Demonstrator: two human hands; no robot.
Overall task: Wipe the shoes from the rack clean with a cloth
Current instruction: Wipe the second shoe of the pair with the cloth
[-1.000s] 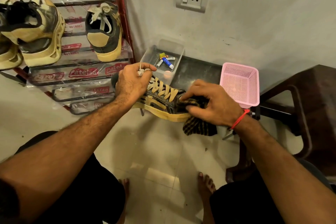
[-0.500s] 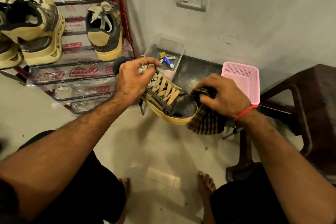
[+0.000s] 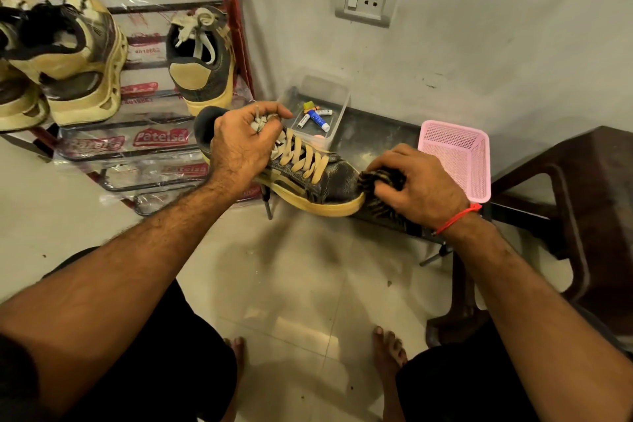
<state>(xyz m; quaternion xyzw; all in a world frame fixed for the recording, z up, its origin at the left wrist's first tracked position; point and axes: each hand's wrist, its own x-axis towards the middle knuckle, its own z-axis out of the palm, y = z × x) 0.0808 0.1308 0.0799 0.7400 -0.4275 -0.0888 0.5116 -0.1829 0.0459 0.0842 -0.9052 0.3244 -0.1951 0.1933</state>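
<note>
Shoe in hand: we hold a dark leather shoe [image 3: 308, 178] with tan laces and a yellowish sole in the air, between the rack [image 3: 113, 144] and the low dark table [image 3: 373, 134], toe pointing to our right.
Left hand: our left hand [image 3: 239, 147] grips the shoe at the collar and upper laces, fingers curled round them with the lace ends bunched inside, so it is clamped on the shoe.
Right hand: our right hand [image 3: 421, 188] grips a dark striped cloth [image 3: 380, 181], fingers curled round the wad and pressing it against the toe cap and the front edge of the sole.
Step in hand: we judge that we are wiping the toe.
Doing it well: we should keep the left grip firm so the shoe does not twist under the push, and sweep the cloth round the toe and along the sole rim, not dab at one spot.
Cloth care: a fresh fold turned outward would probably lift dirt better than a soiled one; we cannot tell how dirty the cloth is.
Laces: holding them bunched keeps them off the leather, but the tongue under our hand gets no wiping for now.
Shoes left: three more shoes [image 3: 202, 62] sit on the rack, heels toward us, so most of the task looks undone.
Nearby: a clear tub [image 3: 337, 113] with small tubes and a pink basket [image 3: 455, 154] stand on the table, just behind the shoe.
</note>
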